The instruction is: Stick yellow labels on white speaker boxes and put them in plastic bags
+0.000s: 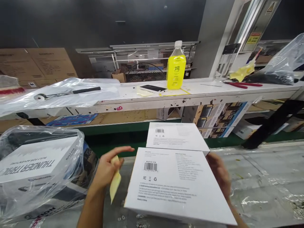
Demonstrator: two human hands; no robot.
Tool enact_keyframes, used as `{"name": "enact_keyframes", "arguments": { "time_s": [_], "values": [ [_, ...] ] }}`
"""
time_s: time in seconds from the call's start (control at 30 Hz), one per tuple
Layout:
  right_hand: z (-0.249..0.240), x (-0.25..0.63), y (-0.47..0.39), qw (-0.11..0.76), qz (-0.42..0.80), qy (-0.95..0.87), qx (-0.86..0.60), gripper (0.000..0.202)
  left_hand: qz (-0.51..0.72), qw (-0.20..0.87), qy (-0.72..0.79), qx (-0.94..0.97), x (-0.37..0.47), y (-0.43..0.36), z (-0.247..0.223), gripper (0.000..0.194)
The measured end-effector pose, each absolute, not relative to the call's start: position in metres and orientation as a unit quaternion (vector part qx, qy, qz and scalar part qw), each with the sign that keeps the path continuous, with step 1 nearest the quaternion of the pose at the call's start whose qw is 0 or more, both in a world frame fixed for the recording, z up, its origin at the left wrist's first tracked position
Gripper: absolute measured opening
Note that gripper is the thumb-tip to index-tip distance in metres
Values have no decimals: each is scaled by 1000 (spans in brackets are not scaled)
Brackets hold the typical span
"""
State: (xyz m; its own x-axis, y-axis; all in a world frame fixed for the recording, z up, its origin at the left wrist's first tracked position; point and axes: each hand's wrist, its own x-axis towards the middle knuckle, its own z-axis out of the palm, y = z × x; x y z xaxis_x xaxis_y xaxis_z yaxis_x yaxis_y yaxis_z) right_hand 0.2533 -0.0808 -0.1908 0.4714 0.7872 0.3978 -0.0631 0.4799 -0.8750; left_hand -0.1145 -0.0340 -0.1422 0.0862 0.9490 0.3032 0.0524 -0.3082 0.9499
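Two white printed boxes stand in front of me, the nearer box (pixel 166 193) and the farther box (pixel 174 134) behind it. Both show barcodes and small print on their top faces. My left hand (pixel 110 169), left of the nearer box, pinches a pale yellow slip of paper (pixel 115 183) with its index finger stretched toward the boxes. On the other side, my right hand (pixel 219 172) rests against the right side of the boxes. Its fingers are partly hidden behind them and blurred.
At left sits a plastic-wrapped box (pixel 42 164). The white shelf (pixel 142 103) ahead carries a yellow drink bottle (pixel 176 68), a phone (pixel 153 88), a black-handled tool (pixel 68 92) and red-handled tools (pixel 239 84). A black post (pixel 268 126) slants at right. Boxes (pixel 211 115) sit below.
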Motion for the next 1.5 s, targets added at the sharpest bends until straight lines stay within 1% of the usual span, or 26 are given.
{"name": "enact_keyframes", "arguments": {
  "time_s": [0.07, 0.13, 0.17, 0.2, 0.27, 0.33, 0.37, 0.43, 0.47, 0.53, 0.63, 0.73, 0.77, 0.8, 0.83, 0.87, 0.9, 0.93, 0.97, 1.0, 1.07, 1.1, 1.23, 1.3, 1.43, 1.5],
  "values": [
    [-161, 266, -68, 780, 244, -444, -368, 37, 687, 348, 326, 549, -102, -24, -114, 35],
    [-118, 275, -56, 787, 193, -494, -315, 25, 743, 304, 248, 542, -79, -16, -76, 39],
    [-94, 275, -53, 768, 175, -537, -300, 22, 748, 279, 226, 558, -65, -12, -56, 46],
    [-71, 271, -51, 735, 162, -592, -290, 22, 741, 255, 219, 582, -51, -9, -36, 51],
    [-30, 254, -53, 622, 172, -704, -296, 33, 712, 206, 227, 631, -22, -5, -4, 61],
    [-3, 229, -55, 504, 221, -771, -320, 47, 674, 178, 239, 676, 3, -2, 16, 66],
    [5, 217, -54, 470, 248, -781, -328, 48, 656, 174, 242, 693, 12, -1, 21, 67],
    [11, 199, -45, 456, 293, -771, -335, 38, 628, 186, 242, 715, 23, 0, 24, 67],
    [12, 195, -39, 465, 310, -760, -331, 31, 615, 208, 243, 720, 24, 1, 23, 65],
    [14, 198, -24, 484, 340, -739, -324, 24, 585, 270, 241, 726, 19, 3, 19, 60],
    [20, 215, -4, 465, 365, -728, -346, 21, 511, 364, 230, 744, 5, 7, 14, 48],
    [26, 224, 4, 440, 337, -746, -369, 24, 447, 410, 227, 762, -4, 13, 11, 32],
    [27, 224, 4, 459, 298, -752, -367, 29, 448, 411, 232, 759, -5, 15, 11, 31],
    [26, 221, 2, 494, 232, -756, -362, 36, 461, 402, 239, 754, -4, 16, 10, 31],
    [24, 218, -1, 533, 140, -755, -355, 41, 482, 386, 247, 746, -3, 17, 9, 32],
    [22, 214, -5, 567, 30, -747, -345, 41, 503, 369, 254, 739, -1, 18, 8, 34],
    [19, 210, -9, 583, -79, -736, -335, 35, 520, 358, 257, 732, 1, 18, 7, 35],
    [17, 206, -12, 580, -171, -727, -325, 25, 531, 356, 255, 725, 2, 18, 6, 34],
    [14, 203, -15, 565, -235, -724, -319, 14, 539, 363, 248, 718, 4, 17, 4, 33],
    [12, 201, -16, 546, -268, -728, -317, 6, 546, 372, 236, 712, 5, 16, 3, 36],
    [10, 199, -15, 517, -273, -749, -311, 5, 560, 381, 209, 705, 5, 13, 0, 53],
    [10, 199, -14, 511, -258, -760, -306, 5, 567, 370, 199, 709, 4, 12, -1, 54],
    [13, 200, -12, 512, -144, -792, -302, 12, 563, 286, 182, 754, -2, 4, -7, 29],
    [15, 199, -15, 517, -101, -796, -300, 12, 568, 245, 179, 765, -4, 1, -10, 26],
    [17, 195, -22, 506, -137, -808, -268, 8, 583, 155, 186, 776, -7, -3, -16, 24],
    [17, 195, -23, 492, -144, -816, -266, 8, 567, 132, 184, 792, -9, -4, -17, 28]
  ]
}}
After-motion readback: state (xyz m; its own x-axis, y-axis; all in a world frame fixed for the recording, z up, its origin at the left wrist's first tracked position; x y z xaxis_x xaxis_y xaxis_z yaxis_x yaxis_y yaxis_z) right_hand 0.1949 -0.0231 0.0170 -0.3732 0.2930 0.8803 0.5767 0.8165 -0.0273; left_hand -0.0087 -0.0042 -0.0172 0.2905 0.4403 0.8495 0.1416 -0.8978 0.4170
